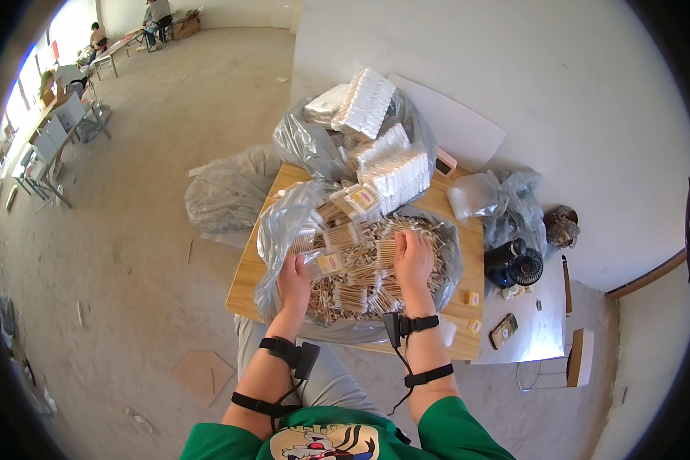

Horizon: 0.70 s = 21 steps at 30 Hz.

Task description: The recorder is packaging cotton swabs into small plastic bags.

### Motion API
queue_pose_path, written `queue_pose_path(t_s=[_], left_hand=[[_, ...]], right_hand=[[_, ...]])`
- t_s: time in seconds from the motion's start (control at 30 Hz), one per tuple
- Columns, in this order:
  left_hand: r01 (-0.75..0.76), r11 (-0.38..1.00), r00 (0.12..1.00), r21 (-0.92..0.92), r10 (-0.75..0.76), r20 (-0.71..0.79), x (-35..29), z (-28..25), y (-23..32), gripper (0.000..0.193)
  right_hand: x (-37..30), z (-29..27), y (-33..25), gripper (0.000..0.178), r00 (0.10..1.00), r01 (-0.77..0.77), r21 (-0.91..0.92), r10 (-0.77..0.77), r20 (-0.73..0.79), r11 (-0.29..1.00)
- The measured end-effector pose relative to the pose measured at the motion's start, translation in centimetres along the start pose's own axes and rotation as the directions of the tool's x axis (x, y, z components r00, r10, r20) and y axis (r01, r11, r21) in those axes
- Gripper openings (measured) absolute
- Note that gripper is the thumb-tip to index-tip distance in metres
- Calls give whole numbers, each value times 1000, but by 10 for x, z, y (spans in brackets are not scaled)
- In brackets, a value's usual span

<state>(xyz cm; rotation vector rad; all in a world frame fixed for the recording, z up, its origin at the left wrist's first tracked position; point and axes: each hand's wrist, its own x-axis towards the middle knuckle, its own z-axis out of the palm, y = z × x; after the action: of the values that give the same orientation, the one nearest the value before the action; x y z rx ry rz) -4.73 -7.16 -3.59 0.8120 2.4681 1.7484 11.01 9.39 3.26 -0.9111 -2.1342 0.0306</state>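
My left hand grips a clear plastic packet with a yellow-and-white label at its edge. To the right, my right hand has its fingers bent around a bundle of wooden-stick cotton swabs; the fingertips are partly hidden. Both hands are over a heap of loose cotton swabs in an open grey plastic bag. A filled packet with a yellow label lies at the heap's far side, near other bundles.
Behind the heap, stacked white swab packs fill another grey bag on the wooden table. Small yellow cards lie at right. A side table holds a phone and a small fan. Other people sit at far-left tables.
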Motion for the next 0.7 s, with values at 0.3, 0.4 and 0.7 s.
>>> queue_pose_path(t_s=[0.3,0.4,0.7], left_hand=[[-328,943,896,-49,327,301,-8,-25,72,9],[-371,926,902,68,342,262,-6,-26,72,9],[-254,966,921,-42,255,296,-19,-15,76,15]], right_hand=[[-60,7,-40,29,709,-704,631,368,602,326],[-69,-4,-53,30,555,-747,628,316,769,-219],[-83,-44,-19,13,644,-723,691,371,669,11]])
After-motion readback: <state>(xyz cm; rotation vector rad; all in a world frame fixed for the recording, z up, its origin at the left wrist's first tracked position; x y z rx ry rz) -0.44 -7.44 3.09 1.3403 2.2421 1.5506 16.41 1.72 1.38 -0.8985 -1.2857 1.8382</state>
